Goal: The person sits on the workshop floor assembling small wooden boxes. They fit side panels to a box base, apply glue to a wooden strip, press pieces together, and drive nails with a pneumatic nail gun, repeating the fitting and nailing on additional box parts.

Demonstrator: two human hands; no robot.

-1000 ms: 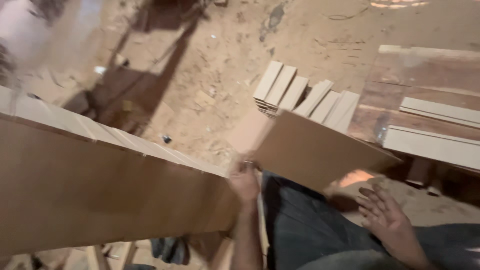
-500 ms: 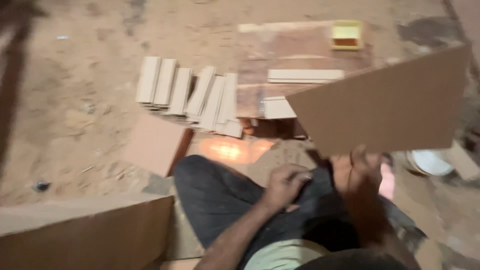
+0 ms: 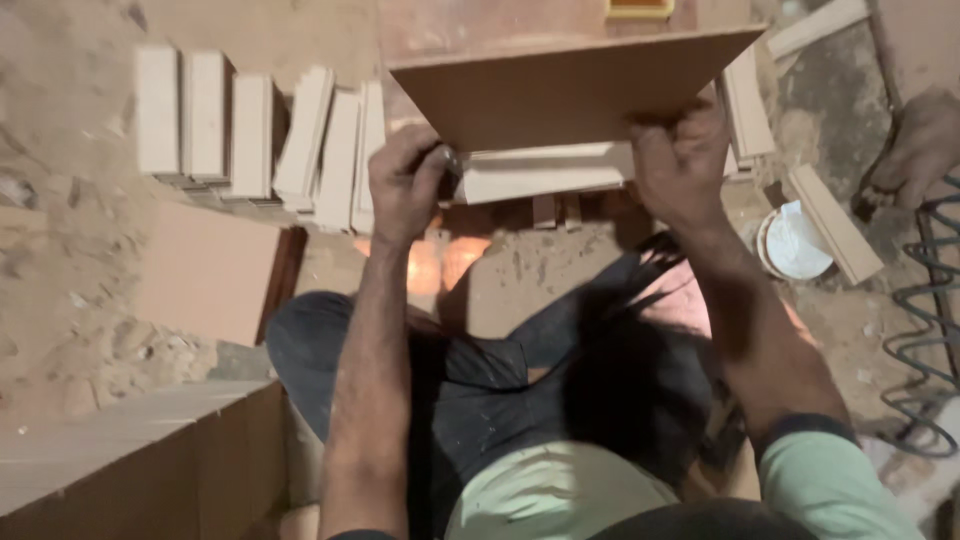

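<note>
Both hands grip one brown fibreboard panel (image 3: 560, 95) by its near edge, holding it off the floor and roughly level. The left hand (image 3: 408, 185) is curled shut on the panel's near left corner, and the right hand (image 3: 682, 160) is clamped on the near edge toward the right. Gripping at two spread points probably keeps the broad sheet from tipping. The panel thus lies at twelve o'clock from both hands, stretching away from the person over a pale wooden strip (image 3: 545, 172) just below it. At ten o'clock a row of pale wooden slats (image 3: 260, 135) lies side by side on the dusty floor (image 3: 60, 260). At three o'clock sits a white bowl (image 3: 795, 240), and another person's hand (image 3: 920, 145) shows at two o'clock.
</note>
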